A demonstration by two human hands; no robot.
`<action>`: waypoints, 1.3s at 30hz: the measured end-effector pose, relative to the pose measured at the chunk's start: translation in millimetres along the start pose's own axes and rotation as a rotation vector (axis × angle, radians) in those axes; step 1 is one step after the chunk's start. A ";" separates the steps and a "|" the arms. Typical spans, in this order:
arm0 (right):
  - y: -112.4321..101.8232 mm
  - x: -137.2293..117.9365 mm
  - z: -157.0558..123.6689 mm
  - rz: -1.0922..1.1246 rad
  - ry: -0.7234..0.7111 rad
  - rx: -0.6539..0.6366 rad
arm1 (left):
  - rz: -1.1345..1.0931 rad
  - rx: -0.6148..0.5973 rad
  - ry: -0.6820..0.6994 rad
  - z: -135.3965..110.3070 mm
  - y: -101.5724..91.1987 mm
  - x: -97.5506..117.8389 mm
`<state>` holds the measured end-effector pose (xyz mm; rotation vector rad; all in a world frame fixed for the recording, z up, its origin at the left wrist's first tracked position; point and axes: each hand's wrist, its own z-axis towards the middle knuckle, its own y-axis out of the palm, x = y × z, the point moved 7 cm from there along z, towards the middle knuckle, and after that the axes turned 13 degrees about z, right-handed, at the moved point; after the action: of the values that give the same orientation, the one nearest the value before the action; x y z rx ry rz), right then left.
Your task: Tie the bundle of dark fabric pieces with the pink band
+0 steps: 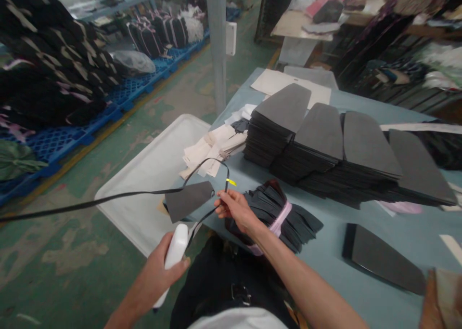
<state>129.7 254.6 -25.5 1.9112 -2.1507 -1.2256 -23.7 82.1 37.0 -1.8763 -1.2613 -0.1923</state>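
Note:
My left hand [160, 269] is closed round a white hand-held tool [175, 250] at the bottom centre, over the floor beside the table. My right hand [233, 207] pinches a thin black strip [108, 199] that loops up past a small yellow tag [231, 181] and runs far left. A dark grey wedge-shaped piece [189, 200] hangs at the table's corner, just left of my right hand. Under my right wrist lies a bundle of dark pieces tied with a pink band [279, 218].
Tall stacks of dark wedge pieces [325, 141] cover the blue-grey table [332, 266]. Pale fabric pieces [212, 146] lie by them. A white tray [151, 170] sits left of the table. A grey post [217, 45] stands behind. Blue pallets [72, 136] with black bundles line the left.

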 end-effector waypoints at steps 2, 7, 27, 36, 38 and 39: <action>5.5 -14.9 1.9 -0.021 -0.051 -0.014 | 0.131 0.015 -0.025 -6.6 -5.8 4.3; 39.2 -35.1 0.5 -0.059 -0.087 -0.105 | 0.585 -0.130 0.086 -24.3 14.5 27.4; 87.7 -138.9 -35.8 -0.063 -0.408 -0.316 | 1.005 -0.226 0.217 3.9 60.9 41.7; 45.9 -146.7 -16.1 -0.022 -0.404 -0.214 | 1.064 -0.138 0.681 -4.2 47.2 77.0; 32.7 -140.3 -8.5 0.012 -0.370 -0.164 | 1.131 -0.093 0.814 -6.8 44.7 91.4; 26.0 -137.8 -5.1 0.034 -0.348 -0.124 | 1.166 -0.077 0.881 -7.8 44.8 99.4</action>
<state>145.4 367.1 56.9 1.7101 -2.1783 -1.7518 63.2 139.1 70.8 -1.9323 0.4694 -0.3613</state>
